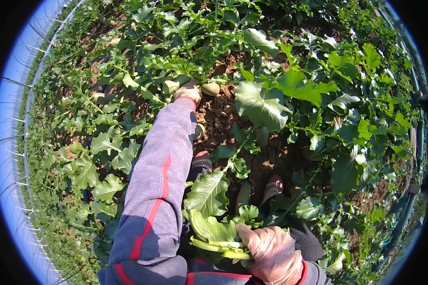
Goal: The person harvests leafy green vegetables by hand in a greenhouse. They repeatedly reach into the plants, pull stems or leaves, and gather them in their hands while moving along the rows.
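In my right hand (273, 251), which wears a clear plastic glove, is a bunch of cut green leaf stalks (228, 247) with a broad leaf (212, 228) still on it. My left hand (189, 92) reaches forward at the end of a grey sleeve with red trim. Leaves and the wrist hide its fingers, so its grip does not show. Just right of the left hand, a pale green rounded root (210, 89), likely a radish, sticks out of the soil. Another pale root (199, 131) shows beside the forearm.
Leafy plants surround me on brown, leaf-littered soil (215, 114). A long green root (243, 195) stands between my two shoes (201, 161). One more root (262, 136) is under a large leaf (260, 105). Pipes (410, 203) run along the right edge.
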